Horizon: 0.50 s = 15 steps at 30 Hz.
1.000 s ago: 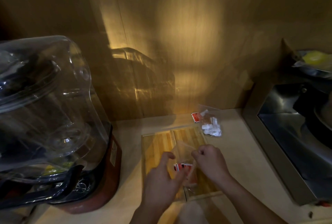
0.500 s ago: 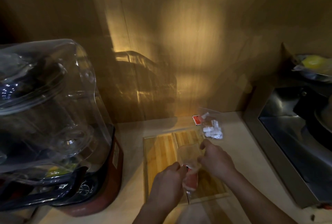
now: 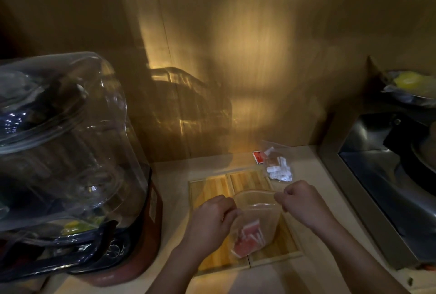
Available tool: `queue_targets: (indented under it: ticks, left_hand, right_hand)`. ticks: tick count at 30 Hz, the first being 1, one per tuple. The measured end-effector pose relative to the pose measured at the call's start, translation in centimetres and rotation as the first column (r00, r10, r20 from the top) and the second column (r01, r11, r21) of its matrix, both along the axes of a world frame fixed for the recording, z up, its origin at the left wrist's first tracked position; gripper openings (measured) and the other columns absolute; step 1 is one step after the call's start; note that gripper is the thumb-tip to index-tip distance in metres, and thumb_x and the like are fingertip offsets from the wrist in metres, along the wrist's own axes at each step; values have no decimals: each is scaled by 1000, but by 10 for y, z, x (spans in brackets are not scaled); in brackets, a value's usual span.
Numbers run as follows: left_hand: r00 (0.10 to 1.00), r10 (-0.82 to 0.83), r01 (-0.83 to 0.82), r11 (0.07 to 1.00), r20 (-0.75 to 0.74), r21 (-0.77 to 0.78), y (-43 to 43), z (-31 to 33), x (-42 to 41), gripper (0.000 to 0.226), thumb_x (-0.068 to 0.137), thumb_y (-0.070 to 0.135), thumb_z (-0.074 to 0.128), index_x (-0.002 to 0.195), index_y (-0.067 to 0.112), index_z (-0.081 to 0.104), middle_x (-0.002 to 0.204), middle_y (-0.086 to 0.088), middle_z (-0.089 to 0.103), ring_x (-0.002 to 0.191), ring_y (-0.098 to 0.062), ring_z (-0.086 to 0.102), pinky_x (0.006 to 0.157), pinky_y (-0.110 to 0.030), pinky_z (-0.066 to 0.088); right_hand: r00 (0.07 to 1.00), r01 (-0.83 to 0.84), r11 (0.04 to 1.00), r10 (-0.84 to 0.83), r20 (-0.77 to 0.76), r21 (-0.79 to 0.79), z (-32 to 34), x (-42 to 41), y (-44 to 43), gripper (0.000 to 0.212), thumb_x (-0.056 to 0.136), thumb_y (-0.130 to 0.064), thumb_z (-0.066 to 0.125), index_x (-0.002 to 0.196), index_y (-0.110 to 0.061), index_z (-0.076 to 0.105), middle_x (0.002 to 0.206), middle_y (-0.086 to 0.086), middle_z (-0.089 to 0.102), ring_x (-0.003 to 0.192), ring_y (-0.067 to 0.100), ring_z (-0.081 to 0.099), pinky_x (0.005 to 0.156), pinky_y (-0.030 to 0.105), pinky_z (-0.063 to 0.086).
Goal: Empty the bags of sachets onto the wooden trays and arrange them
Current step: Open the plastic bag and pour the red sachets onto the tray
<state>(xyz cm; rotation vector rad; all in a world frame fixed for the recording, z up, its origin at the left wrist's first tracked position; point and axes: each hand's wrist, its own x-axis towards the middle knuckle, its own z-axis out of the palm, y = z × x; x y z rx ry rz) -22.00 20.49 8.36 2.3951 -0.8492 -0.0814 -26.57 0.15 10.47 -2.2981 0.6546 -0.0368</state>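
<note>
Hands, left [image 3: 210,217] and right [image 3: 303,201], each grip pinching clear bag [image 3: 257,213] above wooden trays [image 3: 212,187].

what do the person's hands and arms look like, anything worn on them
Both the left hand and the right hand are bare: no gloves, rings, watch or bands show. Both forearms are bare too, with no sleeve in view up to the picture's bottom edge. The light is dim, so fine marks cannot be told.
</note>
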Motion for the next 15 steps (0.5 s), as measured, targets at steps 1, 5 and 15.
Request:
queue_targets:
  ticks: [1, 5, 15]
  left_hand:
    - [999, -21, 20, 999, -44, -32, -1, 0, 0, 25, 91, 38, 51, 86, 16, 64, 82, 6, 59, 79, -10, 56, 75, -37, 50]
    - [969, -146, 141, 989, -199, -40, -10, 7, 1, 25, 91, 32, 53, 84, 10, 64, 70, 13, 50, 66, -1, 46, 69, -27, 42]
    - [876, -69, 23, 994, -477, -103, -44, -33, 57, 9, 91, 17, 56, 84, 13, 60, 80, -8, 60, 73, -19, 56, 72, -38, 51]
  right_hand:
    - [1000, -3, 1000, 4, -20, 19, 4, -2, -3, 33, 73, -24, 62, 49, -1, 61, 42, 3, 47, 46, 18, 49, 53, 29, 36]
    - [994, -26, 996, 35, -102, 89, 18, -4, -15, 36, 72, -16, 60, 37, -10, 56, 31, -2, 41, 35, 12, 39, 50, 26, 32]
    - [979, 35, 984, 1, -203, 177, -15, 37, -30, 28, 74, -11, 53, 46, -8, 57, 39, 5, 47, 25, 10, 34, 36, 17, 27]
